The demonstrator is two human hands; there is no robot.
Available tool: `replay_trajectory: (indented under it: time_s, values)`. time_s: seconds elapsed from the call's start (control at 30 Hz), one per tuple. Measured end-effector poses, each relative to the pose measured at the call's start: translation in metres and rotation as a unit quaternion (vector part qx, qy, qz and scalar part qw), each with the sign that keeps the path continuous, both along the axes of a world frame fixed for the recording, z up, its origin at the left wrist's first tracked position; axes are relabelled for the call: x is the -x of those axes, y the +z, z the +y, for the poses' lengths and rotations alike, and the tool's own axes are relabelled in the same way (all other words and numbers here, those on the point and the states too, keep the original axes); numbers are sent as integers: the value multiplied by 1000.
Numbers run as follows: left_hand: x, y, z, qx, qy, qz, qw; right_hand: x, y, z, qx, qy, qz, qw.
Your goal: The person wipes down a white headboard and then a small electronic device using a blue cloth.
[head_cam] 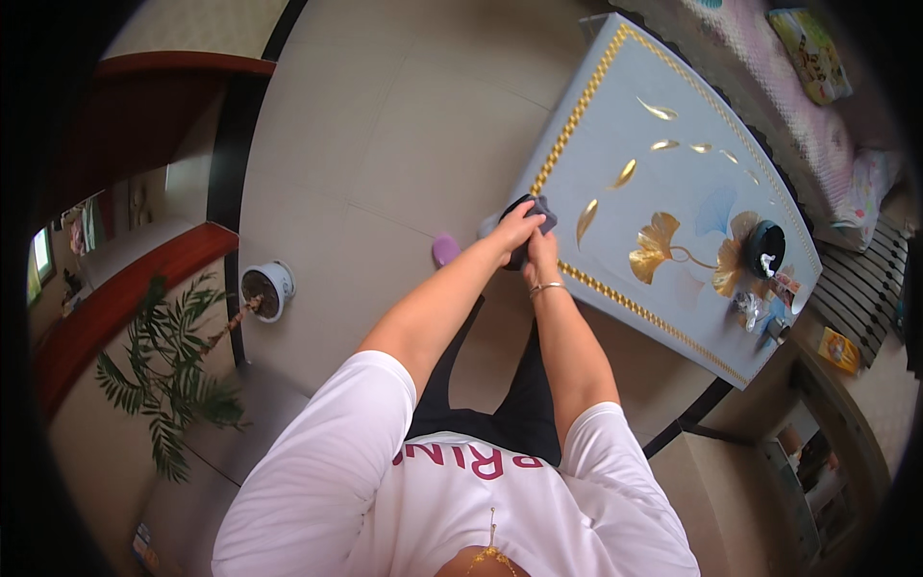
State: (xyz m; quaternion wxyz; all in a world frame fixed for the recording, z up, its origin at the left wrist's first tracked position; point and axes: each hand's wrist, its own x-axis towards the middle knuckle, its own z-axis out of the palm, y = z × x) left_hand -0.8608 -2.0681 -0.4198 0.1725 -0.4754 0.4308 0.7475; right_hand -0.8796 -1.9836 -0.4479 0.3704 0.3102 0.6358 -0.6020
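Observation:
A dark grey cloth (546,209) is bunched between my two hands, beside the corner of a table with a pale blue cover (670,187). My left hand (518,225) lies on its near side with the fingers reaching over it. My right hand (541,254), with a bracelet at the wrist, grips it from below. A dark object (513,256) is partly hidden under the hands; I cannot tell what it is. The cover has a gold chain-pattern border and gold ginkgo leaves.
A black round bowl (764,249) and a crumpled clear wrapper (750,310) are on the table's right end. A pink slipper (446,250) lies on the tiled floor (433,130). A potted plant (277,291) stands at left, a quilted sofa (779,94) behind the table.

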Motion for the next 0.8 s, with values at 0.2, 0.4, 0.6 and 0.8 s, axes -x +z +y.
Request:
replay_trajectory:
  time_s: [0.2, 0.4, 0.6, 0.8]
  values:
    - [-12, 68, -89, 46, 59, 62, 995, -22, 78, -100, 84, 61, 109, 989]
    - [-6, 139, -176, 133, 86, 157, 975, 5, 190, -189, 161, 80, 34, 983]
    - [32, 226, -301, -78, 169, 154, 970, 51, 258, -294, 242, 118, -62, 961]
    - [84, 257, -428, 30, 197, 159, 967, 106, 294, -425, 286, 174, -29, 942]
